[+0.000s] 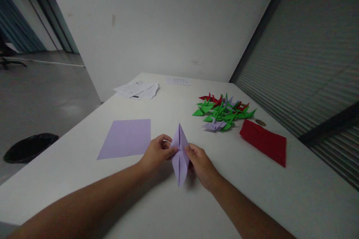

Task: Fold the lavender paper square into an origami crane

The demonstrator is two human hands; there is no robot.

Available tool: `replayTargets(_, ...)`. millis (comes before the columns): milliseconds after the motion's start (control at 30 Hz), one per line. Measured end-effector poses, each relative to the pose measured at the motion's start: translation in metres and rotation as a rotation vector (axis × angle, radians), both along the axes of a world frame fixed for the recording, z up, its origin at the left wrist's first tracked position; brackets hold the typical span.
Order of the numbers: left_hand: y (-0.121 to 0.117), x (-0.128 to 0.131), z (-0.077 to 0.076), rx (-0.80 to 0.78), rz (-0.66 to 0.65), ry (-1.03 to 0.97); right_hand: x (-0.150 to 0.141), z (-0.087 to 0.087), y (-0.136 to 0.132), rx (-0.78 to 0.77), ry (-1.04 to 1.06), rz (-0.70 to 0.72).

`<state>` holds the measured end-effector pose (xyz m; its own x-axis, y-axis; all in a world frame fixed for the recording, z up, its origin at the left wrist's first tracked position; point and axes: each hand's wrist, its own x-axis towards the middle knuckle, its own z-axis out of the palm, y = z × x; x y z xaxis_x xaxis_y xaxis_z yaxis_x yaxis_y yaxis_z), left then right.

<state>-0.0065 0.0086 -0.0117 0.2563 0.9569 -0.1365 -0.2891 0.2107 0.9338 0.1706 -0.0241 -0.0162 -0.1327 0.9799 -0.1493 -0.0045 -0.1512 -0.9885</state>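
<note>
A lavender folded origami paper [180, 168], shaped like a long diamond with a crease down its middle, is held upright between both hands just over the table. My left hand [157, 152] pinches its left edge with the thumb on the near face. On the opposite edge, my right hand [202, 164] grips it the same way, its other fingers partly hidden behind the paper. Left of my hands lies a flat lavender paper sheet [126, 138]. A pile of folded paper cranes [220, 112] in green, red and lavender sits beyond my right hand.
A red cloth-like or paper rectangle [263, 140] lies at the right, with a small dark round object [260, 122] behind it. Printed papers [136, 89] rest at the table's far left. Blinds [305, 56] border the right side; a black-lined bin [29, 147] stands on the floor.
</note>
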Motion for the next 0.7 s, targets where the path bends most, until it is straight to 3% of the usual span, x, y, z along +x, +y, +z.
replayTargets(167,-0.0042,0.0017,0.0030,-0.004,-0.130,-0.005,-0.0009,0.0025,-0.0002,-0.002,-0.020,-0.037)
replayTargets(333,-0.0018,-0.0002,0.0029,-0.010,-0.044,-0.004,0.0015,0.0032,0.0006,0.109,-0.047,-0.052)
replayTargets(467,-0.0018,-0.0014,0.0047,-0.059,0.021,-0.028,0.0024,-0.0001,-0.0031,0.336,-0.277,-0.055)
replayTargets(600,-0.0042,-0.0011,0.0049,-0.086,-0.029,-0.088,0.0043,-0.0021,-0.0066,0.434,-0.486,-0.169)
replayTargets(700,-0.0042,-0.0011,0.0033,-0.113,-0.040,-0.125,0.0067,-0.0024,-0.0063,0.425,-0.439,-0.199)
